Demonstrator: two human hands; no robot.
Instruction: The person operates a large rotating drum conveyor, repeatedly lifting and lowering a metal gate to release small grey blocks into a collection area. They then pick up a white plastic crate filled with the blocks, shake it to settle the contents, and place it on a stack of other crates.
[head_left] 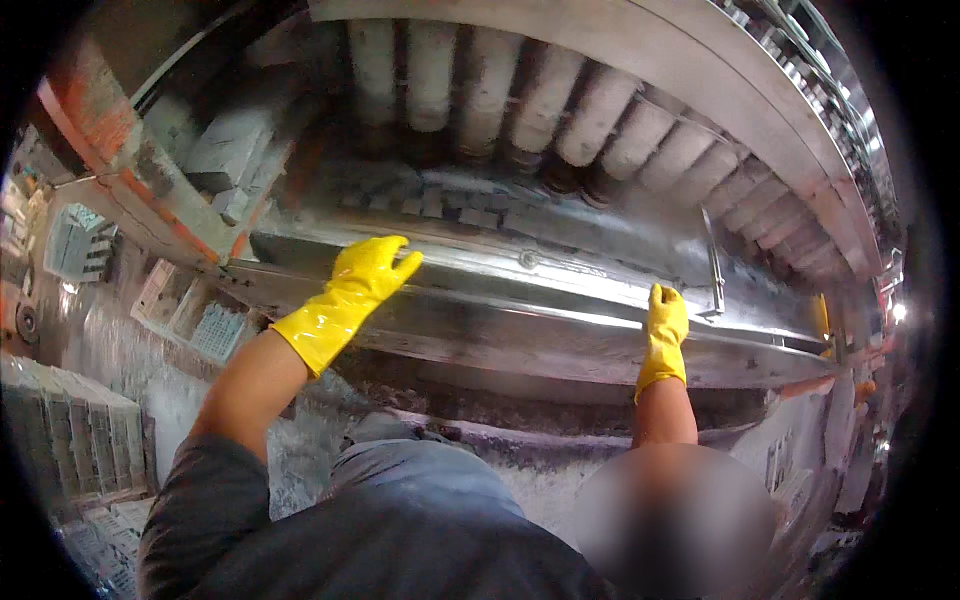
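Both my hands wear long yellow rubber gloves and reach toward a long, wet metal trough [600,284] across the front. My left hand [368,272] is over the near rim toward the left, its thumb apart from the fingers and nothing between them. Farther right, my right hand [667,318] is at the same rim with its fingers curled in. No object shows in it, though the undersides of its fingers are hidden. Just right of that hand, a thin upright metal bracket [715,265] stands on the trough. I cannot tell whether either glove touches the metal.
Behind the trough hangs a row of several thick pale cylinders [545,100] under a broad metal beam [600,30]. An orange-edged frame [165,215] bounds the left end. Plastic crates [215,330] and a stack of grey crates [85,430] stand on the floor at left.
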